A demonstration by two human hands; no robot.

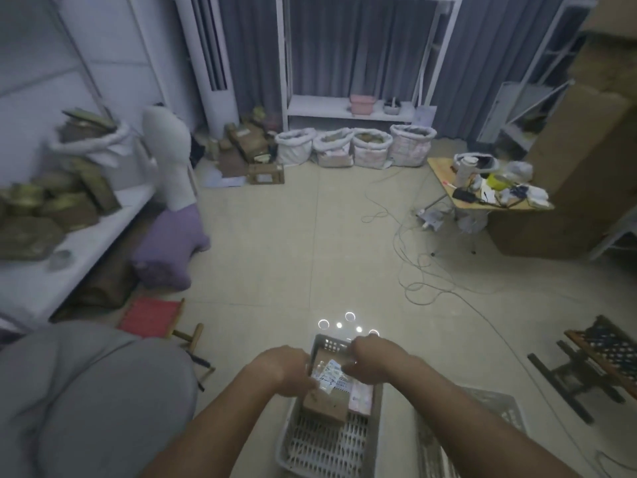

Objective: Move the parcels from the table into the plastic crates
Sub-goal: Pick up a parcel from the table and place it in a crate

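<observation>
A brown cardboard parcel [329, 403] with a white label lies in the far half of a grey plastic crate [322, 450] on the floor in front of me. My left hand [287, 372] grips the parcel's left edge. My right hand [368, 362] holds its far right side, fingers curled over the label. A pink packet [362, 398] lies beside the parcel in the crate. A second crate [489, 412] stands to the right, partly hidden by my right forearm. More brown parcels [65, 201] are piled on the white table [41, 281] at left.
White sacks [355, 146] of parcels line the back wall under a white shelf. A cluttered folding table [489, 184] stands at right, with cables [424, 270] across the floor. A red stool [155, 317] lies left, a dark stool [599, 357] right, a purple bundle [169, 250] by the table.
</observation>
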